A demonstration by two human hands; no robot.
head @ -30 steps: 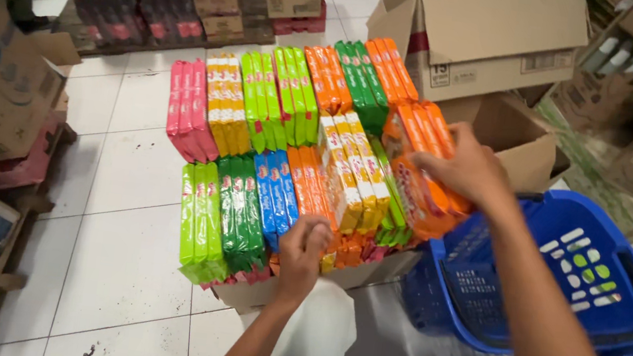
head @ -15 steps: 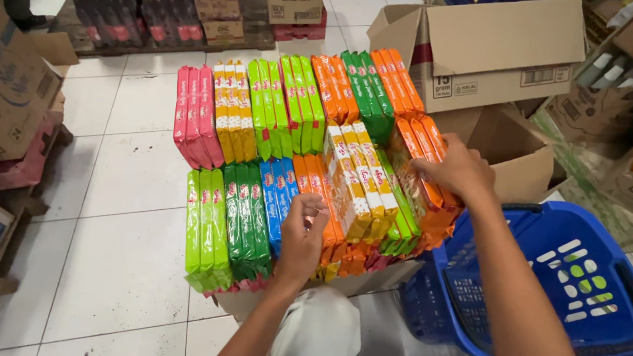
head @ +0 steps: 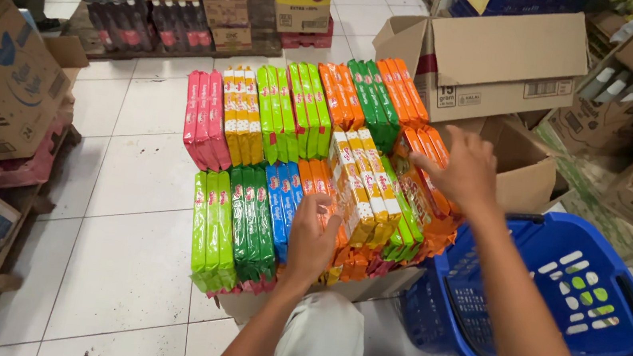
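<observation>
Orange wafer packs (head: 346,262) lay in the front row of a cardboard tray, under the left hand (head: 310,240), whose fingers pressed flat upon them. The right hand (head: 458,170), fingers spread, rested on tilted orange packets (head: 429,208) beside a blue basket (head: 560,288).

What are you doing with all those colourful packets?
A person is sorting flat snack packets that stand in colour rows on a cardboard box. The left hand rests on the orange and blue packets in the front row. The right hand, fingers spread, presses on the orange packets at the right end. A blue basket sits on the floor beside them, with open cartons behind.
</observation>
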